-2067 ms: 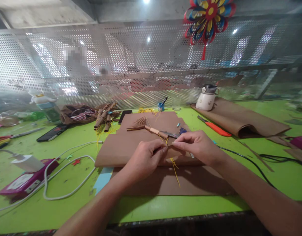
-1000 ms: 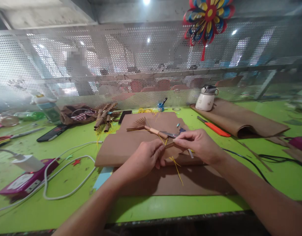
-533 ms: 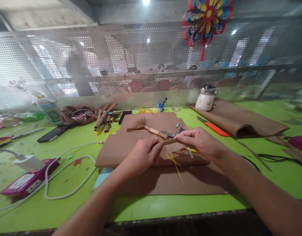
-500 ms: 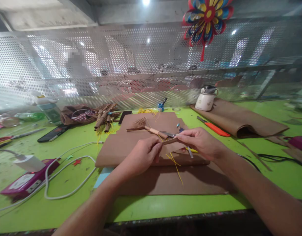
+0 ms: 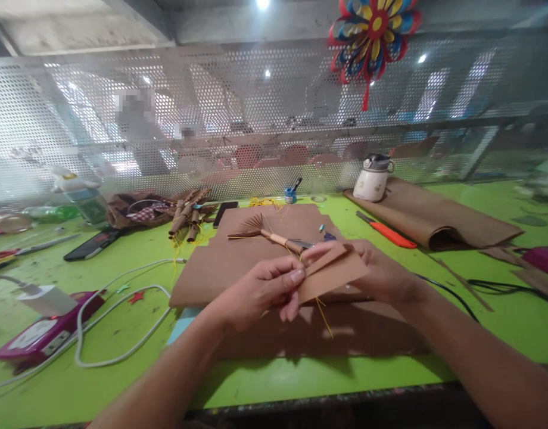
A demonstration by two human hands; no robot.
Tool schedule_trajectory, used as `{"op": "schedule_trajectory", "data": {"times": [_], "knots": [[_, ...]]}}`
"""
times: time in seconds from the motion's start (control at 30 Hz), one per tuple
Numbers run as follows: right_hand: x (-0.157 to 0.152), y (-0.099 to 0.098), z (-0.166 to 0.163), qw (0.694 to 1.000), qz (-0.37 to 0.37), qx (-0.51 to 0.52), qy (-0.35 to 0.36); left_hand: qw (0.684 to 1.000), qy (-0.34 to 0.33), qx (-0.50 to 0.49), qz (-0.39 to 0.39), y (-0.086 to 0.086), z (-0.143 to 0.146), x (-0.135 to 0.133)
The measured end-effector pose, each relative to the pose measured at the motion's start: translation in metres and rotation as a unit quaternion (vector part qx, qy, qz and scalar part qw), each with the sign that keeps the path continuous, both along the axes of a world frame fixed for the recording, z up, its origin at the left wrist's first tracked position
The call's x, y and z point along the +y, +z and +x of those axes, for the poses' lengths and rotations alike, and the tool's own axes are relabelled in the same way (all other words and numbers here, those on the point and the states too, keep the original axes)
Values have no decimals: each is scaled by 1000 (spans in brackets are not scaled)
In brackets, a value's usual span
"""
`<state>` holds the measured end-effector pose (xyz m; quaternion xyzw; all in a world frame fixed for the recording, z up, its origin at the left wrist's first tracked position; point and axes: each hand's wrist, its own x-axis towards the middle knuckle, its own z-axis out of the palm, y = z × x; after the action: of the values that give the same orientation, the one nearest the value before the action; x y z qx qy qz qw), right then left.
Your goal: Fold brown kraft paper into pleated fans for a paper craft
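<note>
A small piece of brown paper with a folded strip along its upper edge is held between my two hands. My left hand pinches its left end between thumb and fingers. At the other end, my right hand grips it, its fingers partly hidden behind the paper. Just beyond lies a little broom-shaped paper piece with a pleated fan end and a rolled handle, yellow string near it. Larger brown paper sheets lie stacked beneath my hands. Loose yellow string hangs below the held piece.
A red-handled cutter lies to the right, before a white bottle and rolled brown paper. Left are a purple power strip, white cable, phone and bundled paper rolls. A blue jar stands behind.
The paper piece has turned so its broad face now shows, tilted up to the right. My left hand has shifted slightly right and my right hand has come lower around the piece.
</note>
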<state>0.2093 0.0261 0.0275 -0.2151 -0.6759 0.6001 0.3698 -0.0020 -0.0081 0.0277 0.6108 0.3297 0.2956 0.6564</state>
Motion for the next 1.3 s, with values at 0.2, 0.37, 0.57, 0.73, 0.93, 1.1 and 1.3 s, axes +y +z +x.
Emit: {"op": "schedule_trajectory", "data": {"times": [0.2, 0.37, 0.57, 0.73, 0.93, 1.1, 1.3], "knots": [[-11, 2, -8, 998, 54, 0, 27, 998, -55, 15, 17, -1, 6, -2], [-5, -1, -6, 997, 48, -55, -6, 994, 101, 30, 13, -1, 4, 8], [-1, -3, -8, 973, 84, -214, 19, 975, 160, 78, 135, -2, 4, 10], [1, -9, -14, 972, 76, -217, -54, 951, 173, 155, 204, -16, 6, 15], [7, -15, -15, 974, 65, -175, -127, 936, 211, 153, 238, -16, 2, 19], [8, -13, -15, 983, 17, -134, -121, 942, 221, 134, 213, -11, 5, 18], [7, -16, -16, 989, -26, -78, -125, 959, 216, 81, 164, -7, 9, 14]]}}
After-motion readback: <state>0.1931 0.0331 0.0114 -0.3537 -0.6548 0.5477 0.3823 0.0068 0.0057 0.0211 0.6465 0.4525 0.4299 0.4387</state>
